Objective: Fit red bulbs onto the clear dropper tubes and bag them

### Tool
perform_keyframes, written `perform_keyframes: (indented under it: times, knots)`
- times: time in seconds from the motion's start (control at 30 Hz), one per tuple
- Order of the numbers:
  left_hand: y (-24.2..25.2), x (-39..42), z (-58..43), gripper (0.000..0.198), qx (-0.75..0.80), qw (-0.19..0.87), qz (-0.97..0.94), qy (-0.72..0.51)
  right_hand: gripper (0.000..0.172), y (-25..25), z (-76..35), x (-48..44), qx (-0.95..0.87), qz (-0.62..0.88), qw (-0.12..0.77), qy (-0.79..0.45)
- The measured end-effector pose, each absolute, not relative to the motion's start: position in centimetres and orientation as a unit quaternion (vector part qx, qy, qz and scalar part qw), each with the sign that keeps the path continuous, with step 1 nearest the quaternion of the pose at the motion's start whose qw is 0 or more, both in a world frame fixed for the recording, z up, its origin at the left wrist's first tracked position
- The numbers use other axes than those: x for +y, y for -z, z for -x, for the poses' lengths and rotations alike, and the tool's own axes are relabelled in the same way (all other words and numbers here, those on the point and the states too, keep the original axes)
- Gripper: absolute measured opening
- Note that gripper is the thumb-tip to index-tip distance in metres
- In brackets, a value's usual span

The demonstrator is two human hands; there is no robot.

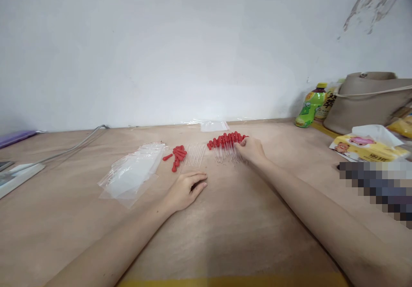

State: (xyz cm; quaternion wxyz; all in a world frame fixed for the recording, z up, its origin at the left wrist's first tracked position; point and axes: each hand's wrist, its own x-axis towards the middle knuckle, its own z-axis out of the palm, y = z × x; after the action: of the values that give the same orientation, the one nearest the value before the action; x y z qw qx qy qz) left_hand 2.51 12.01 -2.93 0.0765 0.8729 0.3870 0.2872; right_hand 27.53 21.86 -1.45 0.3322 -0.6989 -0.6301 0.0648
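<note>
At centre, just right of the middle of the frame, lies a dense row of thin clear tubes capped with glossy red rubber bulbs (225, 141). The row runs left to right, but each tube's long axis points roughly up and down the frame, bulb at the far end, bare tip toward the wearer. The right hand (253, 150) is much the nearer to it: it comes in from the lower right, and its thumb and forefinger meet the row's right end, so nearly all the capped tubes lie to the left of the fingertips. The fingers cover that end and the tubes there are blurred, so I cannot tell whether they pinch a bulb or merely rest against one.

The left hand (187, 189) lies on the brown tabletop (225, 244), below and left of the capped row, fingers loosely bent and grasping nothing that shows. Just above its fingers, left of centre, is a set of slender, clear, uncapped tubes (195, 155), lying side by side, their long axes also running mostly up the frame with a slight lean to the right. Directly left of these sits a small heap of loose red rubber bulbs (179, 152), lying at mixed angles, closer to the left hand than to the right.
</note>
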Motion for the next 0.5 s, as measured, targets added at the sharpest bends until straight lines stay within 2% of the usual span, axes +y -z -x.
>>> perform_keyframes:
  times: [0.13, 0.33, 0.5]
  knots:
    - [2.9, 12.1, -2.5, 0.024, 0.383, 0.076, -0.874, -0.29, 0.022, 1.5, -26.4, 20.5, -0.647, 0.687, 0.332, -0.014]
    - [2.9, 11.8, -2.7, 0.022, 0.382, 0.06, -0.871, -0.304, 0.021, 2.7, -21.2, 17.9, -0.775, 0.554, 0.302, 0.026]
    - [2.6, 13.2, -0.6, 0.019, 0.456, -0.064, -0.813, -0.357, 0.03, 3.2, -18.6, 18.0, -0.832, 0.463, 0.29, 0.095]
